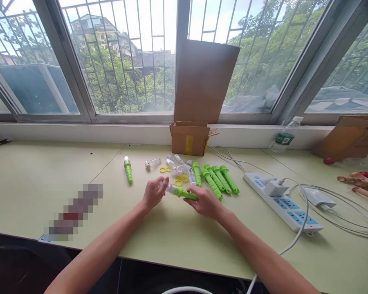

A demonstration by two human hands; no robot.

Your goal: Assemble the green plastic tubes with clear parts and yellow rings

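Note:
Both hands hold one stick-like piece above the table. My left hand (pixel 155 192) is closed round its clear plastic tube (pixel 171 188). The fingers of my right hand (pixel 207 202) grip the ribbed green plastic handle (pixel 187 194), and a yellow ring (pixel 180 192) shows where the two parts meet. Just beyond lie several clear plastic tubes (pixel 178 166) and yellow rings (pixel 178 182). More green handles (pixel 222 179) lie side by side near my right hand. Off to the left, apart from the rest, lies a green stick with a white tip (pixel 128 170).
A small open cardboard box (pixel 188 139) stands against the window sill. On the right are a white power strip (pixel 282 202) with plugs and cables, a plastic bottle (pixel 286 136) and wooden pieces (pixel 360 183). A blurred-out patch (pixel 76 212) covers something at left.

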